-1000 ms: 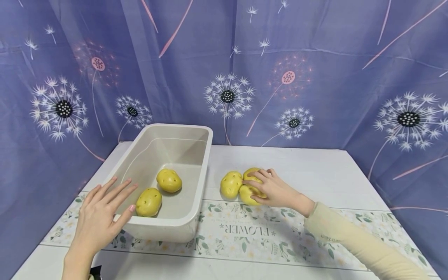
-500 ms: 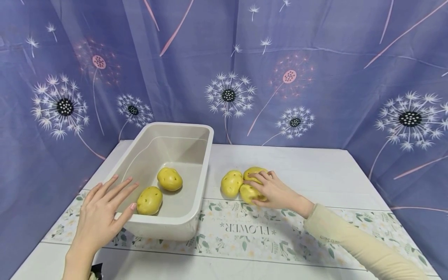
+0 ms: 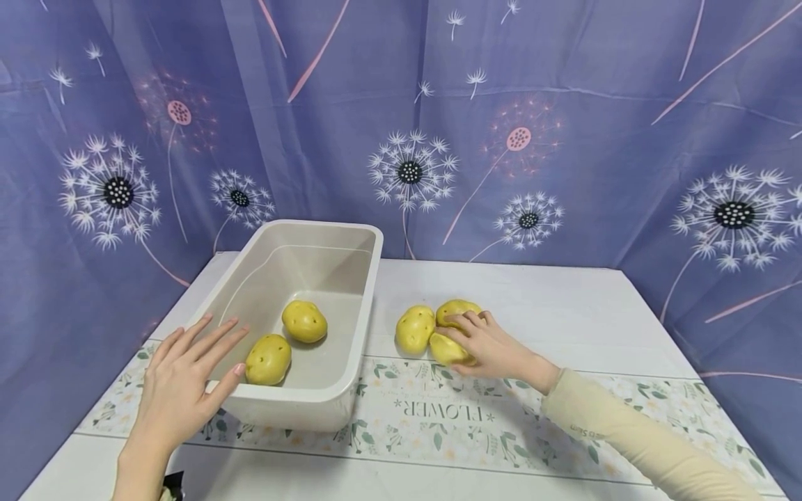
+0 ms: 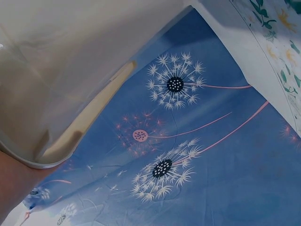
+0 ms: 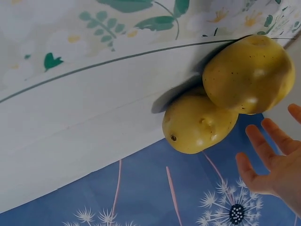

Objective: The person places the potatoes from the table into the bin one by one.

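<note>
My left hand [image 3: 177,393] lies with spread, straight fingers over the near left corner of the grey plastic bin [image 3: 371,292]. In the head view, my right hand [image 3: 498,348] has curled fingers and thumb around the near potato [image 3: 446,349], covering its right side. Just behind that one lies another potato [image 3: 456,310], and a third potato [image 3: 415,330] sits to the left, all close together on the table. The right wrist view shows fingers [image 5: 256,139] beside two of these yellow potatoes, with the thumb out of view.
Inside the bin are two more potatoes, a front potato [image 3: 268,360] and a rear potato [image 3: 304,321]. The white table [image 3: 532,292] carries a floral printed strip [image 3: 451,431]. A purple dandelion-print curtain [image 3: 326,153] stands behind and at both sides.
The near potato looks slightly tilted under my right fingers, and the right hand has shifted a little. My left hand and the bin hold nearly the same place.
</note>
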The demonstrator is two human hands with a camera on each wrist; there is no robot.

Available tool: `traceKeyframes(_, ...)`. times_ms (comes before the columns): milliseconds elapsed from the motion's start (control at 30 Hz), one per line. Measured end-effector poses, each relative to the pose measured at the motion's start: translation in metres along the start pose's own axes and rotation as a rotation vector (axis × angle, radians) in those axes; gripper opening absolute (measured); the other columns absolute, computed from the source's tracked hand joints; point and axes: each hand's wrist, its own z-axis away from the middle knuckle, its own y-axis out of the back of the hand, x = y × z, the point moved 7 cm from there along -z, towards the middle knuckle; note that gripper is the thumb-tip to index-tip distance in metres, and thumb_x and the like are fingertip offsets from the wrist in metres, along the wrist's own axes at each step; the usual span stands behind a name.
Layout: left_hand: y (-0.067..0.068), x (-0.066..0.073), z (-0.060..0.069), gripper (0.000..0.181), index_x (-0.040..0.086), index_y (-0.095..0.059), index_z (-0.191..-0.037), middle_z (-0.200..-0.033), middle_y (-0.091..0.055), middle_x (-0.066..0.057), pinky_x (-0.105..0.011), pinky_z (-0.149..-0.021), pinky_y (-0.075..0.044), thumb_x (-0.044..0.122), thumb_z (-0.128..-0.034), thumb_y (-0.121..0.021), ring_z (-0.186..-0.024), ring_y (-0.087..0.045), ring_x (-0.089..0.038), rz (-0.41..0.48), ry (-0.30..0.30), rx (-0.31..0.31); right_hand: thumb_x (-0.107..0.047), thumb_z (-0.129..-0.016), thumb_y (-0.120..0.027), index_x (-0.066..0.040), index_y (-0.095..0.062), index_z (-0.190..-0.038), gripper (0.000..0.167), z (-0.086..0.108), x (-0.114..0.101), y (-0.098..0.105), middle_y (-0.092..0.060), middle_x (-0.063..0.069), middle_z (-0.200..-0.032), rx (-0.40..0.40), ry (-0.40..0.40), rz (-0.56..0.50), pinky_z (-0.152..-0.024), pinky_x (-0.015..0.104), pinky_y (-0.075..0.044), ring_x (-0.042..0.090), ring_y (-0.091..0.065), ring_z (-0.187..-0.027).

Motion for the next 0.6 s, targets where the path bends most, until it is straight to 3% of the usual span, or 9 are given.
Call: traceKeyframes(600,0.000,-0.001,0.001,0.042,0.018,-0.058,-0.119,-0.121,-0.058,-0.011,-0.047,-0.108,-0.021,0.035,-0.0802,-0.054,-0.127,-0.039,-0.026,-0.004,-0.006,0.010,-0.045,-0.071,-0.066,-0.016,-0.044,-0.129,0.068,0.002,0.001,-0.013,-0.048,0.011,-0.125,-0.056,-0.011,0.024,-0.077,0.040,-0.039,0.027,-0.046,-0.109)
